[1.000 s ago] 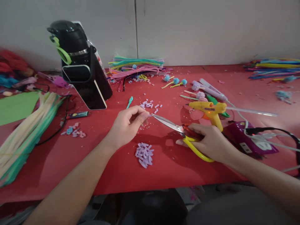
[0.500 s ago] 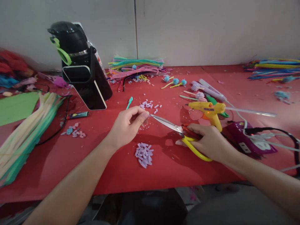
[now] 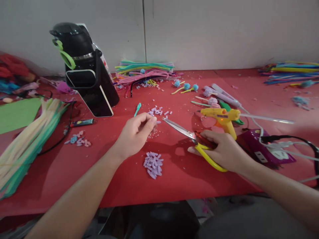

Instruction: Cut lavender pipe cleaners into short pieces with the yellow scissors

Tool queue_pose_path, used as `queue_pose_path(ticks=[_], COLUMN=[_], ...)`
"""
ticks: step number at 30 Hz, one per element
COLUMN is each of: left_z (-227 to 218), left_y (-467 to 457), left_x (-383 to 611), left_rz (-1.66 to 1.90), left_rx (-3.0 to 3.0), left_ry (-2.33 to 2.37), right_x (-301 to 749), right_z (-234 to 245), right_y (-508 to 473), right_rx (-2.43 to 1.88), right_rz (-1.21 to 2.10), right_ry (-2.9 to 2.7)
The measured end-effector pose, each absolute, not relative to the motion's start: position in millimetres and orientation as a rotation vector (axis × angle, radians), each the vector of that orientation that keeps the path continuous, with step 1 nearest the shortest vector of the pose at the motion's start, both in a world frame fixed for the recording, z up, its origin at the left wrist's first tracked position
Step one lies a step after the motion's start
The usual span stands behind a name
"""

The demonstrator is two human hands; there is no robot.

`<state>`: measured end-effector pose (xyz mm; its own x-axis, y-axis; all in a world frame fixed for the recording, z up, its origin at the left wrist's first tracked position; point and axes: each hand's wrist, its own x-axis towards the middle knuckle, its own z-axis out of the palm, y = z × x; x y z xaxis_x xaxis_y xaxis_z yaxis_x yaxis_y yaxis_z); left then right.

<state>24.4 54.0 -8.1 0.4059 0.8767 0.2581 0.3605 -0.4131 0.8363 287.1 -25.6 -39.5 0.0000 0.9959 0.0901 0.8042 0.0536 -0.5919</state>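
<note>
My right hand (image 3: 220, 149) grips scissors (image 3: 183, 130) with red and yellow handles. Their blades look nearly closed and point left, the tips a little apart from my left hand (image 3: 137, 134). Thumb and fingers of that left hand are pinched together, and a small lilac chenille piece (image 3: 158, 122) sticks out at the fingertips. Behind the fingertips lie scattered lilac pieces (image 3: 157, 111). Nearer the front edge is a heaped pile of lilac pieces (image 3: 153, 165). A teal stem with a knobbed top (image 3: 138, 107) stands out just behind my left hand.
A yellow glue gun (image 3: 221, 116) lies behind my right hand, beside a purple power strip (image 3: 265, 147) with cables. At the left are a black bottle (image 3: 74, 43), a phone-like black slab (image 3: 96, 101) and a bundle of pale and green stems (image 3: 32, 142). More stems (image 3: 147, 71) lie along the wall.
The scissors have drawn slightly right, away from my left fingertips, leaving a gap. My left hand has barely moved and stays pinched.
</note>
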Motion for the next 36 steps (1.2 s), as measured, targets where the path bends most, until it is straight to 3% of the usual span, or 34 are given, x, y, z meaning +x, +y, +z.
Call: queue_pose_path(ticks=[36], left_z=[-11.7], left_y=[52.1], left_x=[26.6], left_rz=[0.915], left_rx=[1.942], left_ry=[1.113], right_x=[282.2], right_z=[-35.8], right_y=[-25.9], right_rx=[-1.767], right_rz=[0.523], right_ry=[-1.868])
